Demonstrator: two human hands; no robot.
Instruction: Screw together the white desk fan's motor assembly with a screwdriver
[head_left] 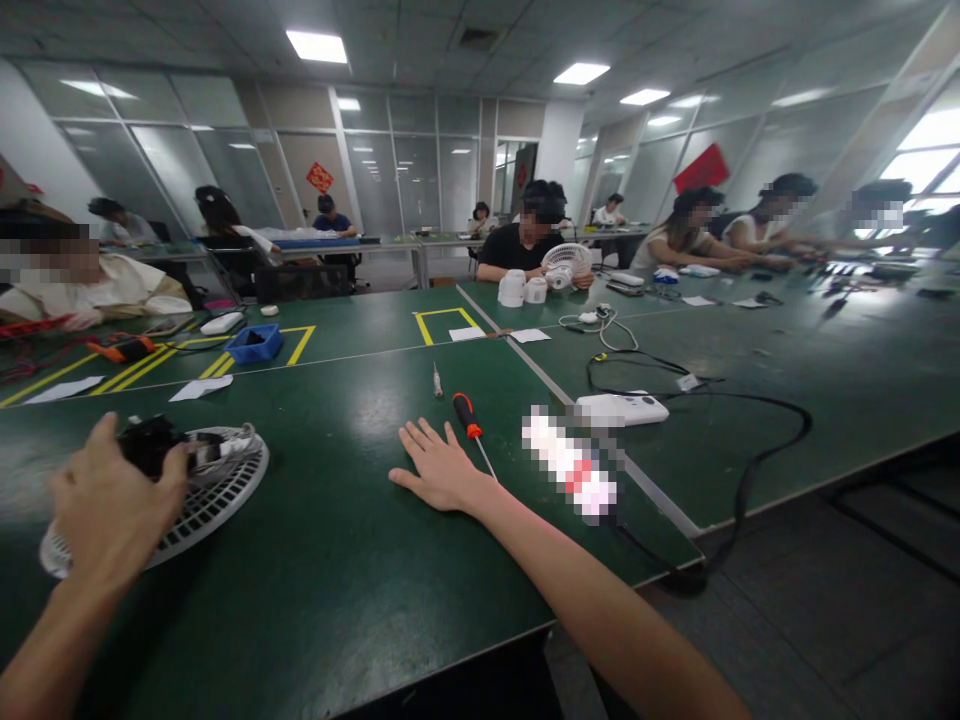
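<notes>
My left hand (124, 500) is closed round a black part (152, 443) above a white round fan grille (232, 490), at the left of the green table. White wiring shows beside the black part. Flat on the tabletop near the middle lies my right hand (435, 465), palm down with fingers spread and nothing held. Just beyond and to the right of it is a screwdriver (466, 416) with a black and red handle, its shaft reaching toward my wrist. A small clear-handled screwdriver (437, 380) lies farther back.
A blurred-out lit object (570, 465) and a white power strip (626, 409) with black cables (750, 400) lie to the right. A blue bin (255, 343) stands back left. Across the table a person (517, 245) holds a white fan (568, 265); other people sit around.
</notes>
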